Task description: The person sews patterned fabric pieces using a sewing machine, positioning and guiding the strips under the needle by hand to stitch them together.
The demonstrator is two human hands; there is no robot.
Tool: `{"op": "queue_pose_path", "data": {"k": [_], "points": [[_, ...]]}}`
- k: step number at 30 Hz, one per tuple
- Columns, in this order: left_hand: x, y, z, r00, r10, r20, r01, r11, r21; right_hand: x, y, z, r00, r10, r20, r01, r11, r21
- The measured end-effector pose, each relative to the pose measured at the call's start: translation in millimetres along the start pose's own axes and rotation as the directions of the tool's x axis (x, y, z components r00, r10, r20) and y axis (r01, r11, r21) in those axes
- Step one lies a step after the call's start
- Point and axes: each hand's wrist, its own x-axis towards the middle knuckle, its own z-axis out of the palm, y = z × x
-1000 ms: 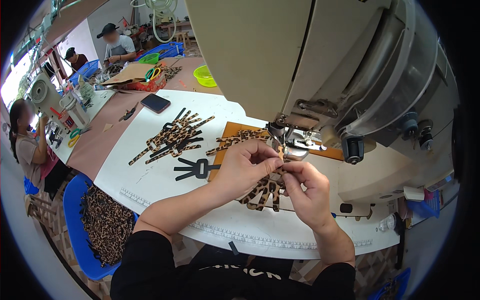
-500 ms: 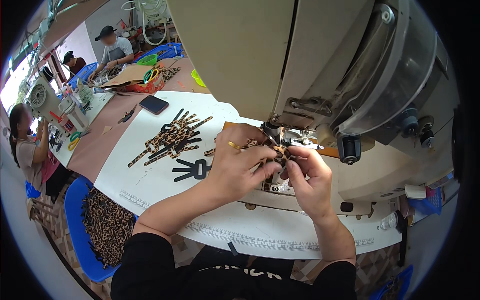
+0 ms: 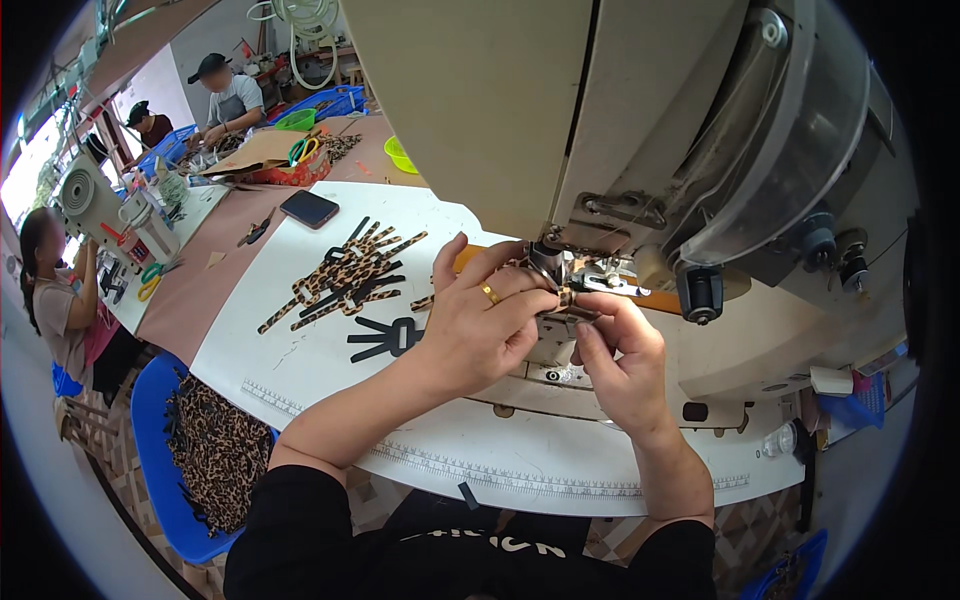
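Under the head of a sewing machine (image 3: 480,110), both my hands work close to the needle area. A small leopard-print strap piece (image 3: 565,298) shows between my fingertips there. My left hand (image 3: 480,325), a gold ring on one finger, presses over the piece with its fingers bent and thumb tucked under. My right hand (image 3: 622,355) pinches the piece's right end between thumb and forefinger. Most of the piece is hidden by my fingers. To the left lie a heap of leopard-print straps (image 3: 345,275) and a black strap piece with several prongs (image 3: 385,340).
A dark phone (image 3: 309,208) lies on the white table (image 3: 260,330), with a ruler strip (image 3: 500,483) along its front edge. A blue tub (image 3: 150,450) of leopard-print pieces stands at the left. Co-workers sit beyond, near yellow-handled scissors (image 3: 150,280).
The strap piece has moved under the machine's presser area. My left hand has flattened over it, thumb now tucked, while my right hand keeps its pinch nearly in place.
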Motion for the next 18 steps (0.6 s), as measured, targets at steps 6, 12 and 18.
{"op": "queue_pose_path", "data": {"k": [6, 12, 18], "points": [[0.7, -23.1, 6.1, 0.999, -0.007, 0.034, 0.011, 0.991, -0.136, -3.2, -0.8, -1.7, 1.0, 0.011, 0.02, -0.01, 0.999, -0.049], [1.5, -29.5, 6.0, 1.0, -0.004, 0.01, 0.006, 0.978, -0.21, -3.6, -2.8, -0.1, 0.999, 0.029, 0.031, -0.027, 0.998, -0.049], [2.4, -26.6, 0.5, 0.999, 0.026, -0.022, -0.029, 0.99, -0.14, -4.5, -2.9, 2.9, 0.998, 0.047, 0.039, -0.045, 0.998, -0.046]]}}
